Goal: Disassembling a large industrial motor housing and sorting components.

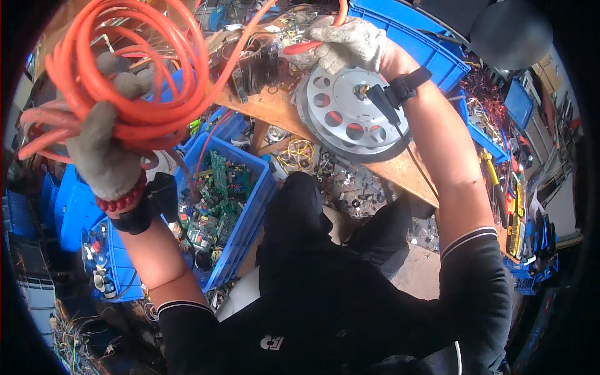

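Note:
A thick coil of orange hose or cable (199, 69) hangs in several loops at the upper left. My left hand (106, 150), in a pale work glove, is closed around the bottom of the loops. At the top centre my right hand (353, 44), gloved as well, grips the orange line near its free end, fingers curled over it. One strand runs from the coil up past the top edge toward that hand. Below my right hand a round silver metal reel or disc (337, 107) with holes around its face lies on the wooden bench (275, 116).
Left of my legs stands a blue crate (247, 215) full of green circuit boards (215, 206). More blue bins (400, 31) sit beyond the bench. A yellow cable coil (299, 153) and small scraps litter the floor. Tools (515, 219) lie at the right.

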A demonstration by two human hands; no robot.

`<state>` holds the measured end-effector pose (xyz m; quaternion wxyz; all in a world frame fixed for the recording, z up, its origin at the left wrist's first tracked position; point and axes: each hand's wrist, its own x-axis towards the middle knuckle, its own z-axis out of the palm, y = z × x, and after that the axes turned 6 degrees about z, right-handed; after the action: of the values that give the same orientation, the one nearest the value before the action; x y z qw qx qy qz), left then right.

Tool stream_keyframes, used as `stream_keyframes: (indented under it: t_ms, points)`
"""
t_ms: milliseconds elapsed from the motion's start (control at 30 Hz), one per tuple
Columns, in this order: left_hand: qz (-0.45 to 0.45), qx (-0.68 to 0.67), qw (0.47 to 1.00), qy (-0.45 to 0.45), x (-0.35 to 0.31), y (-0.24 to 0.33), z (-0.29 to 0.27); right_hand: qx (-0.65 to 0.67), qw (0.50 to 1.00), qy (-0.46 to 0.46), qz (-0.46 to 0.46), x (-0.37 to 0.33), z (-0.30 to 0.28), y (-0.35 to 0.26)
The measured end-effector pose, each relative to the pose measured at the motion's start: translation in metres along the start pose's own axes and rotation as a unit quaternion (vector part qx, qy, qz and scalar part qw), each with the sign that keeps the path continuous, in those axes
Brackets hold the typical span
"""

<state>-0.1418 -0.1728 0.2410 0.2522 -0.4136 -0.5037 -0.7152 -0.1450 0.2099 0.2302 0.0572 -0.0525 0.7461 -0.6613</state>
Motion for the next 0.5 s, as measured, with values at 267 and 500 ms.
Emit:
stream_keyframes:
  t_ms: [267, 500]
  points:
    - [-0.078, -0.084, 0.993, -0.021, -0.002, -0.034, 0.056, -0.253, 0.928, 0.272, -0.022, -0.006, -0.061, 0.006]
    - [-0.063, -0.198, 0.977, -0.044, 0.006, -0.053, 0.114, -0.529, 0.775, 0.323, -0.125, -0.097, -0.083, 0.010]
